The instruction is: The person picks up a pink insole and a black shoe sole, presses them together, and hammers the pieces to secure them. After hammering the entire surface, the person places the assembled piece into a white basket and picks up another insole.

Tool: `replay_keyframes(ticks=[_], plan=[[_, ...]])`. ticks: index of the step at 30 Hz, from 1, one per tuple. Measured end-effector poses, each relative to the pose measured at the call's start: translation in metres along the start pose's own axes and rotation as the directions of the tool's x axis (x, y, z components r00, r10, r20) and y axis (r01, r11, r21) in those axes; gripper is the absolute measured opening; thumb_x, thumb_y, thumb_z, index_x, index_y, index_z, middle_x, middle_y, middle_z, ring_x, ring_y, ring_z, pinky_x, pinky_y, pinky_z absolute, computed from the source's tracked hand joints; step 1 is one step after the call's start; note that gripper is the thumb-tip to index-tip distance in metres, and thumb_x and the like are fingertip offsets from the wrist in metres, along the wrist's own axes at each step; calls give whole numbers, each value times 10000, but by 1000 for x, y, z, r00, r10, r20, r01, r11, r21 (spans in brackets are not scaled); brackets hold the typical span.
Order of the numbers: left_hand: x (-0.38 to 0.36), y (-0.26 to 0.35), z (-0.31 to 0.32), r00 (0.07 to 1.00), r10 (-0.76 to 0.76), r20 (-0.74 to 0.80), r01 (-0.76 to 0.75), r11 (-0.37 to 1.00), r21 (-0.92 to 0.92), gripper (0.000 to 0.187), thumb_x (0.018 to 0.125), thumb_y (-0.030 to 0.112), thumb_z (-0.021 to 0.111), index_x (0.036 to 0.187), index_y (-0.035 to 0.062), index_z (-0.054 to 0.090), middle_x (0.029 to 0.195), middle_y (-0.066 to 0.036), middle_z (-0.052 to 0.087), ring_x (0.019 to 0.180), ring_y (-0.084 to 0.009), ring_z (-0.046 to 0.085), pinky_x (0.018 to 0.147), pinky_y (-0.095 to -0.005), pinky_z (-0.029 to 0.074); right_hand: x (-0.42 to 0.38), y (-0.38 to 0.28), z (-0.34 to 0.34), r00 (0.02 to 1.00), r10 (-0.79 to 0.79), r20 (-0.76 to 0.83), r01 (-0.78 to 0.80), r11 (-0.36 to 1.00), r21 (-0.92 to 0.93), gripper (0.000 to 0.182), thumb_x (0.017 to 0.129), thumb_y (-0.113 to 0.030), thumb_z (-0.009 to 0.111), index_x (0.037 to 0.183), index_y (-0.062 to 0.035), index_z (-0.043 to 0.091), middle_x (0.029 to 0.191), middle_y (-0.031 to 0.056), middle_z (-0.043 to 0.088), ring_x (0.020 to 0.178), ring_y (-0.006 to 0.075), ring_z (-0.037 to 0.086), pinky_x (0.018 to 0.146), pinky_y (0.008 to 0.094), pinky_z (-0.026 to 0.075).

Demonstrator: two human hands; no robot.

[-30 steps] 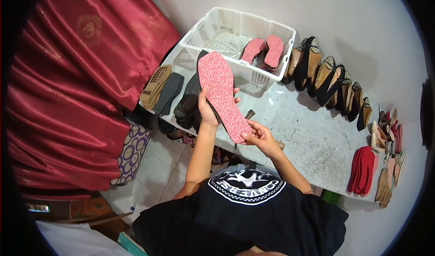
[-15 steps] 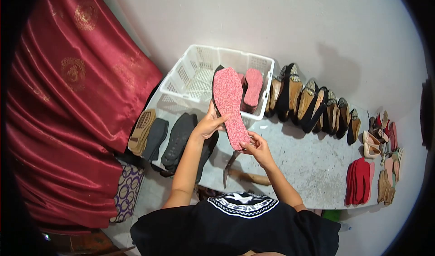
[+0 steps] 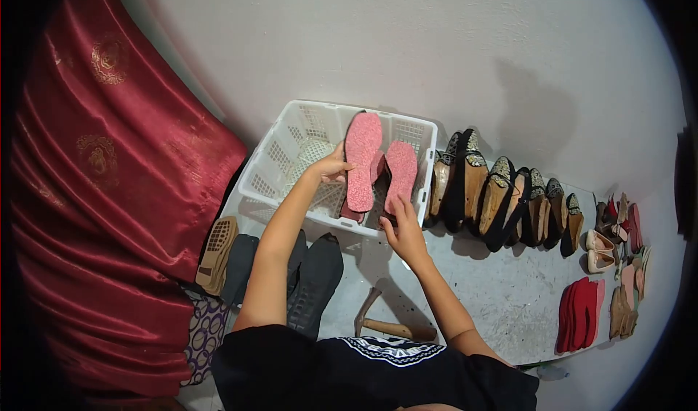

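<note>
In my left hand (image 3: pixel 332 166) is a pink-topped shoe sole (image 3: pixel 363 149) with a dark edge, gripped along its left side with the thumb on top. It is inside the white plastic basket (image 3: pixel 270 196), on the basket's right half. Beside it in the basket, another pink sole (image 3: pixel 402 165) lies on top of other soles. My right hand (image 3: pixel 402 229) has its fingers over that sole's near end and its thumb by the basket's front rim. The undersides of both soles are hidden.
A hammer (image 3: pixel 396 329) lies on the grey table (image 3: pixel 502 295) near my body. Black soles (image 3: pixel 320 276) and tan soles (image 3: pixel 217 251) stand at the left. A row of loafers (image 3: pixel 498 200) lines the wall, and red insoles (image 3: pixel 578 316) lie at the right.
The pink sole held by both hands has moved into the basket and stays in my left hand. My right hand has let go of it and moved to the other pink sole.
</note>
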State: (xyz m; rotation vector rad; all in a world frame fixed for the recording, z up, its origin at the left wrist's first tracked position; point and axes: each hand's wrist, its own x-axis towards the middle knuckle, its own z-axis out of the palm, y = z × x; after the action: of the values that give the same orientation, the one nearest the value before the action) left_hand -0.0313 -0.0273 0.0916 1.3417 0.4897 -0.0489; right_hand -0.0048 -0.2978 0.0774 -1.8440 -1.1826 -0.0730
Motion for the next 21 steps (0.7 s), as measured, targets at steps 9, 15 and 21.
replay_keyframes(ticks=[9,15,21], plan=[[59,-57,-37,977,-194,87,183,976,122,842,816,5,560,1378,305,8,1324,-94,373,1075,-257,507,710,-449,515,0,8,21,999,11,30,0,940,-341,486,803,-277,567,1157,41,471,1218,221,457,1132,361,440,973,427,325],[61,-67,-48,954,-250,167,231,965,125,834,815,6,560,1367,264,-10,1314,-117,369,1067,-294,504,789,-541,466,2,3,18,998,46,44,-30,949,-313,497,791,-251,572,1162,64,469,1214,247,454,1147,360,430,991,410,308],[61,-73,-53,904,-347,251,312,935,168,821,807,43,595,1344,231,3,1282,-139,394,1050,-280,514,790,-523,476,1,3,18,999,34,13,-28,951,-309,465,782,-242,590,1150,23,491,1196,203,481,1127,347,453,956,400,347]])
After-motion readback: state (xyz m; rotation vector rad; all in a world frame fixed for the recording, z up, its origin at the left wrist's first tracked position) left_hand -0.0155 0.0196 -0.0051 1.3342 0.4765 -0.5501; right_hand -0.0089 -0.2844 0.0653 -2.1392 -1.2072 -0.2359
